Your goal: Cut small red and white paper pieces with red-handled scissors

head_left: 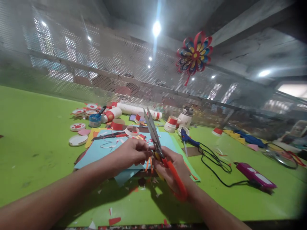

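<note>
Above the light blue paper sheets (91,157), my right hand (176,164) grips a pair of scissors (154,135) with orange handles. Their blades point up and away from me, slightly apart at the tips. My left hand (134,151) is closed in a pinch beside the scissors, its fingertips close to the right hand's. What it pinches is too small and hidden to make out. Thin orange paper strips (149,166) show just below the fingertips. A bit of yellow shows at the right hand's fingers, partly covered. White and red scraps lie on the blue sheets.
A blue glue gun (190,140) lies right of the sheets, its black cord running to a purple power strip (256,177). Behind stand cut paper cups (171,123), a blue jar (95,120) and a white tube (134,109). A paper flower (195,55) hangs above. Scraps litter the green table (43,153).
</note>
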